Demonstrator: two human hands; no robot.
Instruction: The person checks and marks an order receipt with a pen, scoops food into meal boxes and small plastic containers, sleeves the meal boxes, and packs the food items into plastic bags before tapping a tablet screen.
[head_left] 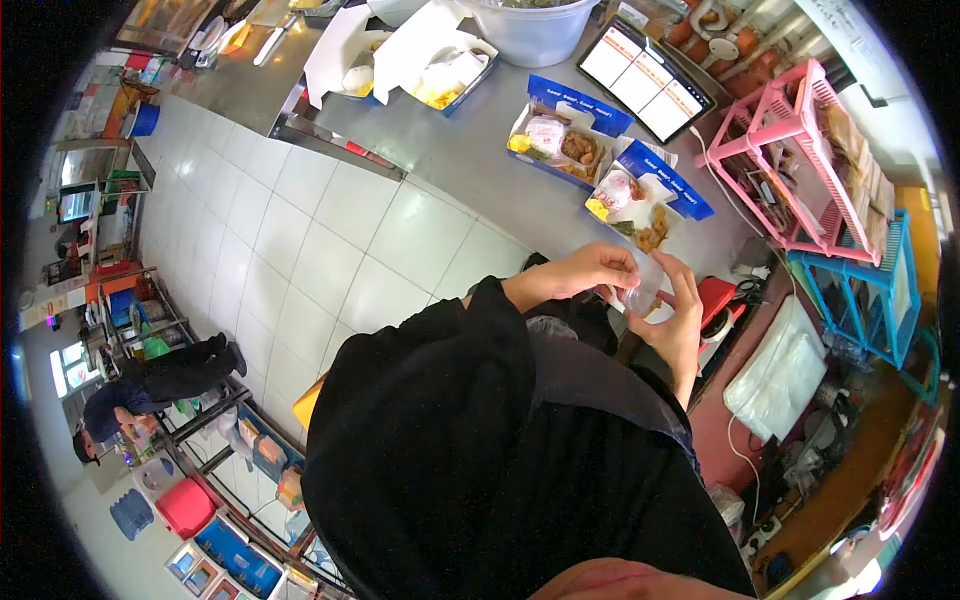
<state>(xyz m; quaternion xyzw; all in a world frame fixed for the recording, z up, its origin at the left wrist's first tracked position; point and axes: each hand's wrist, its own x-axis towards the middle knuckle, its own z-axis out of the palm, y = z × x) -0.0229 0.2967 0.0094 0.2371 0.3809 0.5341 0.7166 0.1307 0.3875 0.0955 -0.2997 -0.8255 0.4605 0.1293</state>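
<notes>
Close to the counter's front edge, my left hand (pixel 597 268) pinches a small clear plastic piece (pixel 643 290), whose exact kind I cannot make out. My right hand (pixel 672 315) curls around the other side of it, thumb and fingers touching it. Just beyond the hands sits an open blue-and-white meal box (pixel 675 190) with a paper-wrapped portion, something yellow and fried pieces (pixel 652 232). A second open meal box (pixel 578 105) stands beside it, with a wrapped portion (pixel 545 135) and fried chicken (pixel 580 148).
Behind the boxes a tablet (pixel 645 78) leans near a pale basin (pixel 530 30). More open boxes (pixel 450 75) stand further left on the steel counter (pixel 440 145). A pink rack (pixel 800 165) and a blue rack (pixel 885 290) are at right. Across the tiled floor (pixel 290 215) stands another person (pixel 150 390).
</notes>
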